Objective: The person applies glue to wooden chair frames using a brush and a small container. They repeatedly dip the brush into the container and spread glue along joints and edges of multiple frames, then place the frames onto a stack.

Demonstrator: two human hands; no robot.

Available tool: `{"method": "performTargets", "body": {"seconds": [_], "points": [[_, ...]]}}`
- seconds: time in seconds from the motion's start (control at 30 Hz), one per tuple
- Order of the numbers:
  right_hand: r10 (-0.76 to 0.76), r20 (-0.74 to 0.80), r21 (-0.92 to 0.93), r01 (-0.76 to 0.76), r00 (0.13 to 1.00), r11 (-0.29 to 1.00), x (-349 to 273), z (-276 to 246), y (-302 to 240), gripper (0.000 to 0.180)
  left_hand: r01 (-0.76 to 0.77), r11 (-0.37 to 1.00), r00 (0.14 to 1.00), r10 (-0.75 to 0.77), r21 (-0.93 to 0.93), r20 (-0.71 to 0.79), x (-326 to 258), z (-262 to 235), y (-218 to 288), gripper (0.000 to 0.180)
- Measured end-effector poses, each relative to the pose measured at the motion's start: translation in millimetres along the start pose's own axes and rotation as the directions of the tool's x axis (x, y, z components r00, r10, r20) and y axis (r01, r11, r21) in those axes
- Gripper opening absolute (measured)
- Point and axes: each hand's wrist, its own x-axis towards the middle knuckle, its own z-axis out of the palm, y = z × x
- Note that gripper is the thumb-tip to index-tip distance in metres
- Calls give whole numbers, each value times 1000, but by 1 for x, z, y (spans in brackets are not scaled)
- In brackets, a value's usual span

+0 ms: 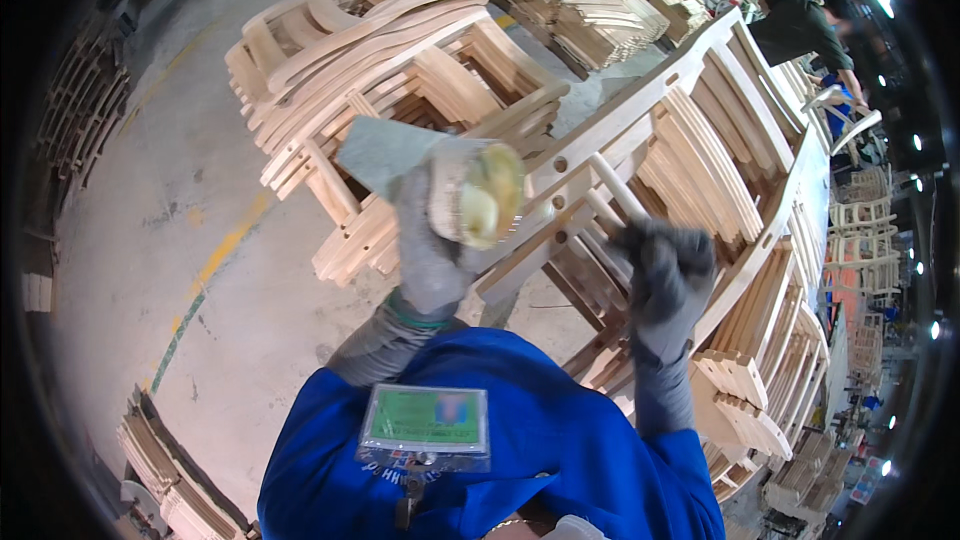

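Observation:
My left hand, in a grey glove, is raised and grips a small round tub of yellowish paste, tilted with its mouth facing me. A grey flat sheet sticks out behind the tub. My right hand, also gloved, is closed on a pale wooden stick that points up and left toward a long pale wooden rail with round holes in it. The rail runs diagonally in front of both hands. The stick's far tip lies against the rail.
Stacks of curved wooden chair parts stand ahead on the left, with more further back. Slatted wooden frames are piled on the right. Another person works at the top right. The concrete floor carries a yellow line.

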Motion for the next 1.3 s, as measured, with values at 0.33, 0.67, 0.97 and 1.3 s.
{"method": "performTargets", "body": {"seconds": [0.33, 0.67, 0.97, 1.3], "points": [[145, 435, -717, 245, 888, 652, 134, -13, 45, 20, 122, -50, 776, -617, -991, 127, 3, -29, -1, 60], [178, 485, -791, 342, 856, 507, 140, 9, 54, 20, 268, 912, 912, -344, -312, -224, -21, -35, -28, 66], [146, 504, -774, 370, 851, 513, 135, 3, 57, 17, 104, 932, 952, -194, -346, -237, -20, -29, -29, 48], [174, 366, -815, 225, 914, 534, 131, 12, 54, 18, 174, 785, 945, -303, -594, -124, -12, -33, -27, 47]]}}
